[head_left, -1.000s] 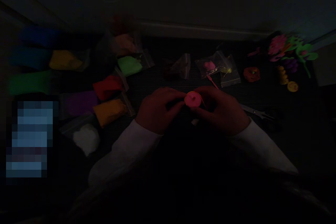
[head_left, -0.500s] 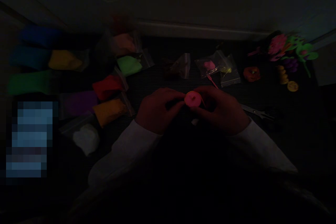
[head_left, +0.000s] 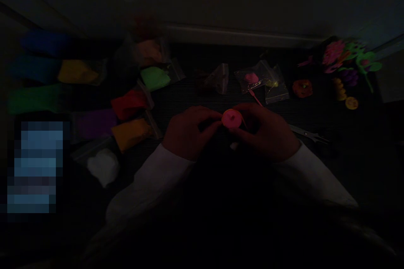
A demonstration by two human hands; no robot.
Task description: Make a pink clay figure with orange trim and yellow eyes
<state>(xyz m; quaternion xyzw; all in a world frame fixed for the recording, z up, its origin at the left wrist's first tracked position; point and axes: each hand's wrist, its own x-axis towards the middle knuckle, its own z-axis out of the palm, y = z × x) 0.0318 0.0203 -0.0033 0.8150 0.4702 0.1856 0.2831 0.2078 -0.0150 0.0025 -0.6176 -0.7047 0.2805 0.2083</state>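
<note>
Between my two hands is a round pink clay disc [head_left: 232, 119] with an orange-yellow strip along its edge and a small dark mark in its middle. My left hand [head_left: 194, 130] pinches its left side between thumb and fingertips. From the right, my right hand [head_left: 267, 132] grips the other side, and a thin end of the strip shows by its fingers. A small whitish piece [head_left: 234, 146] lies just below the disc. Beyond my right hand are a thin pink tool [head_left: 256, 97] and, to its right, scissors [head_left: 311, 135]. The picture is very dark.
Bags of coloured clay, among them red [head_left: 130, 104], orange [head_left: 131, 134], green [head_left: 34, 98] and white [head_left: 103, 167], cover the left side. Small bags with pink clay [head_left: 251, 78] and yellow clay [head_left: 272, 83] lie behind my hands. Clay flowers [head_left: 334, 56] and a red clay piece [head_left: 302, 88] sit at right.
Both hands hold the pink disc in nearly the same place throughout. Only the view has shifted very slightly.
</note>
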